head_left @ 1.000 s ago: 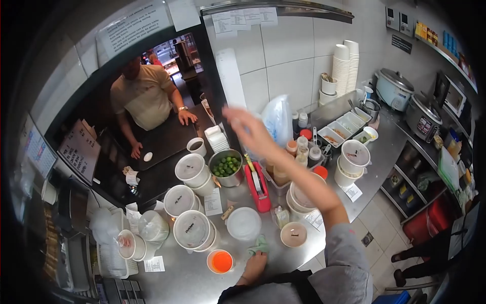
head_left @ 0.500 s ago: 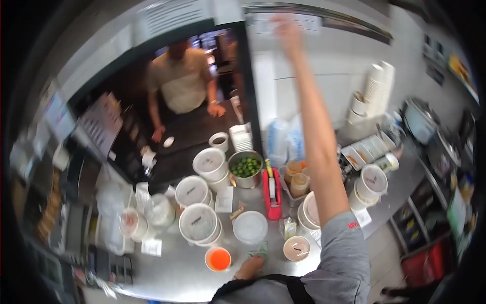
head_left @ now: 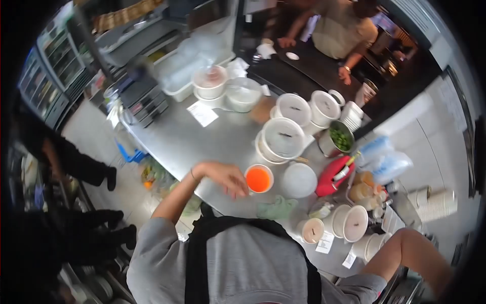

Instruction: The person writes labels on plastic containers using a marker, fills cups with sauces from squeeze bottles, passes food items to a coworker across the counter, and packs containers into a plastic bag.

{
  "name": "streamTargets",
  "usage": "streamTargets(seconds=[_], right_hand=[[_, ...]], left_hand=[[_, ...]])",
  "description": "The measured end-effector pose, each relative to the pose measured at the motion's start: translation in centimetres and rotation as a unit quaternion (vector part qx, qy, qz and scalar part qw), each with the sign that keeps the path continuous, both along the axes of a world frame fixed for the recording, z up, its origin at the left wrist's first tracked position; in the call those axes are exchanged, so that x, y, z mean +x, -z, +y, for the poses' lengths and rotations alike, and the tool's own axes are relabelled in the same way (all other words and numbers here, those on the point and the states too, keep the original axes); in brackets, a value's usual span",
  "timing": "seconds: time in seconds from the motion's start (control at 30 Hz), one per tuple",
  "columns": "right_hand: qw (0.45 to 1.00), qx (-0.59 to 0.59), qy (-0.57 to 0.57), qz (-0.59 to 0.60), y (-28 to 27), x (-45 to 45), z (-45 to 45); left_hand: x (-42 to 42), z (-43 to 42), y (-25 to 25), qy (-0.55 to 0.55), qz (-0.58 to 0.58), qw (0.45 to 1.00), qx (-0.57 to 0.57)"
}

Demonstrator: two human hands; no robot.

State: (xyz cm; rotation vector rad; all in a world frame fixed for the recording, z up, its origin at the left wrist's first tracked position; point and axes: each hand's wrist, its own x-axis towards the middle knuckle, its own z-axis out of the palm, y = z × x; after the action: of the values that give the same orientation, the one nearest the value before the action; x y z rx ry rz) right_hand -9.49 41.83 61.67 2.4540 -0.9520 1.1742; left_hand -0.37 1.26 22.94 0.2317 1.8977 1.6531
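My left hand [head_left: 223,177] hangs over the steel counter's front edge, just left of a white cup of bright orange liquid [head_left: 258,179]. Its fingers are loosely spread and slightly blurred, with nothing seen in them; whether they touch the cup I cannot tell. A crumpled light green cloth or bag [head_left: 277,207] lies beside the cup, and a round whitish tub [head_left: 299,180] stands to its right. On the right, my bent right arm [head_left: 405,253] reaches out past the counter, and its hand is lost at the dark picture edge.
Several lidded white tubs [head_left: 282,138] stand along the steel counter [head_left: 167,147], near a pot of green pieces [head_left: 340,139] and a red tape dispenser [head_left: 336,176]. Stacked cups [head_left: 440,206] stand at right. Behind the hatch is a person [head_left: 336,33]; dark-clothed legs [head_left: 83,162] show left.
The view has swung left. My right arm has come down from the rail on the wall to the lower right. My left hand has moved from the green cloth to the orange cup's left side.
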Motion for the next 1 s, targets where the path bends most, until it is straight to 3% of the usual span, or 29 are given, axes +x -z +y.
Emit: streamTargets(seconds=[0.07,0.1,0.13,0.17,0.2,0.23,0.27,0.33,0.37,0.43,0.47,0.5,0.53,0.57,0.67,0.77,0.8,0.87,0.9,0.97,1.0], right_hand=[[0.986,0.086,0.102,-0.098,1.0,-5.1,-3.1],[0.954,0.005,0.036,-0.299,4.5,-10.1,-5.8],[0.975,0.142,0.146,-0.088,4.3,-8.6,-12.3],[0.923,0.265,0.246,0.131,4.0,-5.3,-20.3],[0.893,0.381,0.231,0.064,5.8,-4.6,-26.1],[0.888,0.365,0.214,0.180,8.0,-5.7,-31.6],[0.874,0.384,0.198,0.223,10.3,-6.2,-36.6],[0.841,0.430,0.160,0.288,14.2,-5.5,-46.7],[0.839,0.448,0.142,0.276,17.7,-6.0,-52.6],[0.871,0.408,0.090,0.260,21.7,-4.6,-61.5],[0.896,0.367,0.073,0.239,25.6,-4.6,-66.9],[0.880,0.365,0.130,0.274,28.1,-3.7,-71.0],[0.869,0.380,0.156,0.274,30.2,-3.0,-74.7],[0.890,0.355,0.225,0.176,32.5,-2.5,-76.6],[0.840,0.421,0.330,0.092,36.1,-1.1,-80.6],[0.842,0.480,0.236,-0.071,38.2,-1.5,-82.8],[0.843,0.476,0.238,-0.081,38.9,-1.4,-83.1],[0.811,0.493,0.316,0.005,40.6,-1.7,-84.5],[0.812,0.490,0.316,-0.006,40.8,-1.8,-84.9],[0.827,0.467,0.313,0.017,41.8,-2.1,-84.6],[0.825,0.467,0.320,-0.006,42.1,-2.0,-84.5]], left_hand=[[2.2,-5.9,-0.9,-0.131,0.052,0.989,-0.048],[3.3,-9.0,-0.5,-0.199,0.071,0.976,-0.058],[4.0,-11.9,0.0,-0.280,0.090,0.952,-0.086],[4.8,-14.8,0.2,-0.359,0.110,0.920,-0.114],[5.3,-17.3,0.5,-0.441,0.124,0.879,-0.133],[5.6,-20.0,0.4,-0.519,0.140,0.829,-0.154],[5.9,-22.8,0.1,-0.521,0.146,0.826,-0.159],[6.0,-28.8,-0.7,-0.636,0.244,0.629,-0.375],[5.7,-32.1,-1.0,-0.634,0.248,0.626,-0.380],[3.5,-39.3,-0.4,-0.746,0.252,0.568,-0.238],[2.8,-45.6,3.3,-0.633,0.181,0.644,-0.390],[1.6,-51.3,5.3,-0.487,0.106,0.686,-0.530],[-0.3,-52.5,6.1,-0.455,0.099,0.679,-0.568],[-1.7,-52.5,6.5,-0.480,0.105,0.672,-0.554],[-2.6,-51.5,7.7,-0.548,0.127,0.661,-0.496],[-1.6,-50.8,8.3,-0.600,0.126,0.638,-0.465],[-1.6,-51.2,8.6,-0.592,0.129,0.640,-0.472],[-2.2,-53.2,10.3,-0.649,-0.011,0.584,-0.488],[-2.5,-54.3,10.9,-0.642,-0.010,0.585,-0.497],[-2.7,-55.9,12.3,-0.782,-0.014,0.551,-0.290],[-2.4,-55.9,11.9,-0.768,-0.013,0.562,-0.307]])
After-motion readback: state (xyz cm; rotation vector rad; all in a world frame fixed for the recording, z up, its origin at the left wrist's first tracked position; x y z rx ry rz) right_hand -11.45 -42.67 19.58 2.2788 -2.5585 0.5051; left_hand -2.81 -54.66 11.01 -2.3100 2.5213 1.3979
